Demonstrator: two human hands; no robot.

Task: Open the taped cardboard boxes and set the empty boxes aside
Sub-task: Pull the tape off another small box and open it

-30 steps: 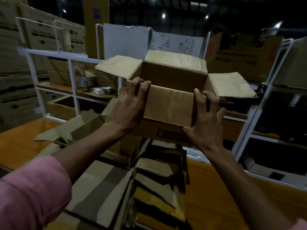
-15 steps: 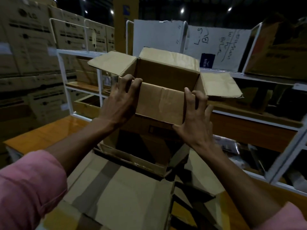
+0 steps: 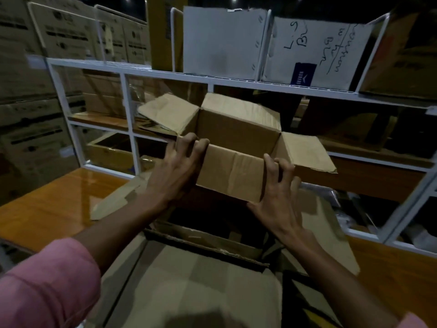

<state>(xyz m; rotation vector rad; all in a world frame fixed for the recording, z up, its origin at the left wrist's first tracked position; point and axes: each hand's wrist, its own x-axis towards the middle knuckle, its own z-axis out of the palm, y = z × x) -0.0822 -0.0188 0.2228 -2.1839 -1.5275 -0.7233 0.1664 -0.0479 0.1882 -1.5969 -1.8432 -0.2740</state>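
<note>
I hold a small brown cardboard box (image 3: 233, 172) in mid-air at the centre of the view, its top flaps spread open to the left, the right and the back. My left hand (image 3: 176, 170) grips its near left corner, fingers hooked over the rim. My right hand (image 3: 279, 197) clasps its near right corner and lower edge. Below it lies a larger opened cardboard box (image 3: 205, 237) with a dark inside, and a flat box top (image 3: 201, 292) lies nearest to me.
A white metal shelf rack (image 3: 165, 75) stands behind, with white boxes (image 3: 222, 41) on top and brown cartons inside. Stacked printed cartons (image 3: 30, 91) fill the left. An orange wooden tabletop (image 3: 47, 209) runs under the boxes.
The held box sits lower against the rack and a little to the right. My view has swung left and closer to the rack. Both hands keep the same grip.
</note>
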